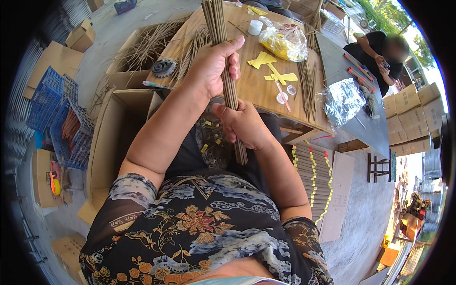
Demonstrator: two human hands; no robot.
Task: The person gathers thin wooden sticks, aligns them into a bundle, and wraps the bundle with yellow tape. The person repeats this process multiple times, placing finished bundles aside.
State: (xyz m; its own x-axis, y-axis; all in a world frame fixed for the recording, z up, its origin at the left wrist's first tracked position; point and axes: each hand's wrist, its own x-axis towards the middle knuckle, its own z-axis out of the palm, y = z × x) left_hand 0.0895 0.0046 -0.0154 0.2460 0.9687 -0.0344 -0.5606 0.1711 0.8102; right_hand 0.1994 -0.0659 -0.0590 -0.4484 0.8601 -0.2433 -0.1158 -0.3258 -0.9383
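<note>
A bundle of long, thin brown sticks (pixel 230 92), looking like incense sticks, slants in front of me over the table's near edge. Higher up, my left hand (pixel 216 64) is closed round it, thumb stretched along the side. My right hand (pixel 244 124) grips the same bundle near its lower end, above my lap. The lower stick ends poke out below the right hand. More loose sticks (pixel 192 52) lie on the wooden table (pixel 237 50) to the left, and another row of sticks (pixel 308 90) lies at its right side.
Yellow paper strips (pixel 280 76), a plastic bag with yellow contents (pixel 284 40) and a white tub (pixel 255 27) sit on the table. An open carton (pixel 118 128) stands at my left, blue crates (pixel 71 133) beyond. Taped stick bundles (pixel 311 178) lie at right. Another person (pixel 377 52) sits far right.
</note>
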